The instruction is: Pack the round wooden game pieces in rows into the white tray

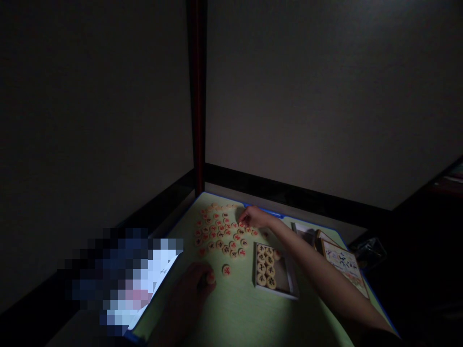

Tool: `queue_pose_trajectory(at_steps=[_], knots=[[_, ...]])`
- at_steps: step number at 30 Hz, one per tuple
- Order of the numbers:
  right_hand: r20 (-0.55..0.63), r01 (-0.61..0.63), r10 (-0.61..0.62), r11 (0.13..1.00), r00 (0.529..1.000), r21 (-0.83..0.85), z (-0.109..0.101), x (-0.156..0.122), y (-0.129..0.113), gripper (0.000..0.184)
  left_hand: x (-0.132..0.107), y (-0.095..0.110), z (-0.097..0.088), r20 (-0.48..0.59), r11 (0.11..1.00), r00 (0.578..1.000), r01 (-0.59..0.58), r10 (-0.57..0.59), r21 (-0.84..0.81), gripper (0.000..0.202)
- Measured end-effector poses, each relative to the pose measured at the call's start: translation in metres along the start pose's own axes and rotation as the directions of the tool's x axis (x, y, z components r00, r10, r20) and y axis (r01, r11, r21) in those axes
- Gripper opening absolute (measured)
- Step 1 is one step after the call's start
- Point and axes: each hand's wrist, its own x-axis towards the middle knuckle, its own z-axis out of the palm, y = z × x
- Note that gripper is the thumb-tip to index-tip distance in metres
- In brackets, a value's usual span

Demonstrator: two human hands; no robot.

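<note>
Many round Chinese chess pieces (pixel 221 234) with red or dark characters lie spread over the green table (pixel 231 313). At the far side of the spread, my right hand (pixel 255 217) has its fingers bent together over a red-marked piece (pixel 241 224). My left hand (pixel 193 284), dark in shadow, pinches a Chinese chess piece (pixel 210 278) near the front of the spread. A single red-marked piece (pixel 226 270) lies just right of that hand. Right of the spread, a shallow box (pixel 293 284) holds two columns of dark-marked pieces and one more piece at its upper right.
Behind my right forearm is another pale box part (pixel 303 232). A framed, printed panel with writing (pixel 343 260) lies at the table's right side. A bright, blurred-out screen (pixel 152 289) stands along the left edge. Dark walls meet behind the table.
</note>
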Motion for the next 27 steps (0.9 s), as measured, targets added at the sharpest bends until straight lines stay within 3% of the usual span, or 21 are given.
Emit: queue_pose_trajectory(at_steps=[5,10,17,27], knots=[[-0.014,-0.01,0.01,0.999,1.0,0.032,-0.002,0.004,0.009,0.037,0.001,-0.001,0.0,0.001,1.0,1.0,-0.004,0.004,0.007,0.015],[-0.073,-0.069,0.066,0.997,0.995,-0.044,-0.011,0.006,0.016,0.025,-0.001,-0.002,-0.001,0.006,1.0,1.0,0.015,-0.015,0.009,0.018],[-0.04,-0.127,0.124,0.988,0.992,-0.086,0.001,0.004,0.009,0.024,-0.001,-0.001,-0.001,-0.001,1.0,1.0,0.005,-0.005,0.014,0.019],[0.099,-0.139,0.121,0.968,0.988,0.209,-0.017,0.018,0.032,0.03,-0.001,0.0,-0.002,-0.003,1.0,1.0,0.028,-0.028,0.009,0.019]])
